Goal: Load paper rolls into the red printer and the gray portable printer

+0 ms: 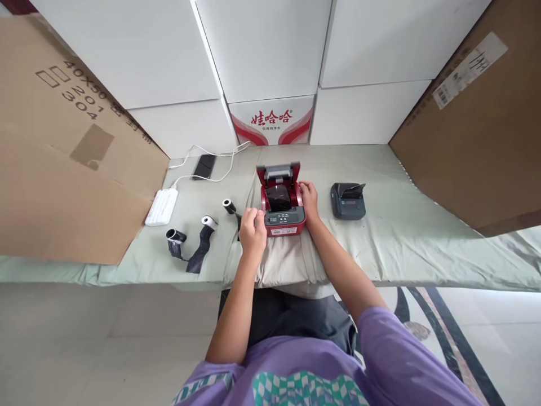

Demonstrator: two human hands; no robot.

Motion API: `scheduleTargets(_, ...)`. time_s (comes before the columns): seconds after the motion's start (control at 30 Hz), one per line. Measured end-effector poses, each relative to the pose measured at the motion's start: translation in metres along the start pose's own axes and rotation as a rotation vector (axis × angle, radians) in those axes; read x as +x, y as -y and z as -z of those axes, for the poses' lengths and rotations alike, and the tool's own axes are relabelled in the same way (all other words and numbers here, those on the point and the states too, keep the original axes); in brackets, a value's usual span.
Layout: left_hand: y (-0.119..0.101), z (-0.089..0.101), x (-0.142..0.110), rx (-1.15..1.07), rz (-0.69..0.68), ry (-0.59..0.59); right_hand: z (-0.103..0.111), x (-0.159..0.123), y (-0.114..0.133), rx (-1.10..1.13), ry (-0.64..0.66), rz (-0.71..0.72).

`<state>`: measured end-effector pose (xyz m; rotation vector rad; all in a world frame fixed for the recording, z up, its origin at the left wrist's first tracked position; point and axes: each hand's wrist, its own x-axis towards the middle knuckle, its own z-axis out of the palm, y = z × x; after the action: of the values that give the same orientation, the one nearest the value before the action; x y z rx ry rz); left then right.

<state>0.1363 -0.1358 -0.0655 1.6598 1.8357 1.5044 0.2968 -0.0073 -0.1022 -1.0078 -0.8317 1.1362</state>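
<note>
A red and dark grey label printer [286, 230] sits on the cloth in front of me with its lid [279, 173] raised. Inside its bay lies a glossy black ribbon or film [278, 197]. My left hand [253, 228] is closed, fingers curled against the printer's front left corner. Along the right side of the printer, my right hand [309, 200] grips the casing, its fingertips partly hidden. Just left of the printer is a small black roll with a white core [229, 206], its loose strip running behind my left hand.
A smaller dark printer [348, 202] stands at the right. Leftward lie two ribbon rolls [175, 235] with unwound black film, a white power bank [162, 207], a cable and a black phone [204, 167]. Cardboard boxes [76, 141] flank both sides; white boxes [270, 121] line the back.
</note>
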Motion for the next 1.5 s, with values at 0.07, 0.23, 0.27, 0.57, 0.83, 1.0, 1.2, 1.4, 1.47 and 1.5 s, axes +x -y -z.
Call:
scheduleTargets(0.07, 0.001, 0.002, -0.001, 0.01, -0.031, 0.005, -0.001, 0.0, 0.001, -0.024, 0.007, 0.015)
scheduleTargets(0.23, 0.005, 0.017, 0.028, 0.067, -0.184, 0.098, 0.001, 0.002, 0.0, -0.092, 0.038, 0.068)
scheduleTargets(0.27, 0.004, 0.02, 0.039, 0.115, -0.221, 0.149, 0.001, 0.002, -0.001, -0.11, 0.041, 0.078)
scheduleTargets(0.57, -0.035, 0.002, 0.119, 0.35, -0.373, 0.879, 0.001, 0.008, -0.003, -0.211, 0.032, 0.119)
scheduleTargets(0.83, -0.051, -0.019, 0.139, 0.598, -0.251, 1.147, 0.001, 0.007, -0.001, -0.202, 0.029, 0.109)
scheduleTargets(1.0, -0.061, -0.025, 0.131, 0.811, -0.312, 1.066, 0.001, 0.01, -0.003, -0.22, 0.036, 0.132)
scheduleTargets(1.2, -0.063, -0.017, 0.128, 0.7, -0.278, 1.058, 0.001, 0.011, -0.003, -0.247, 0.032, 0.139)
scheduleTargets(1.4, -0.065, -0.026, 0.126, 0.786, -0.24, 1.047, 0.0, 0.008, 0.001, -0.223, 0.028, 0.131)
scheduleTargets(1.47, -0.063, -0.021, 0.124, 0.715, -0.249, 0.987, 0.0, 0.007, 0.002, -0.216, 0.028, 0.113)
scheduleTargets(1.5, -0.063, -0.015, 0.123, 0.646, -0.255, 0.958, 0.0, 0.007, 0.003, -0.214, 0.027, 0.105)
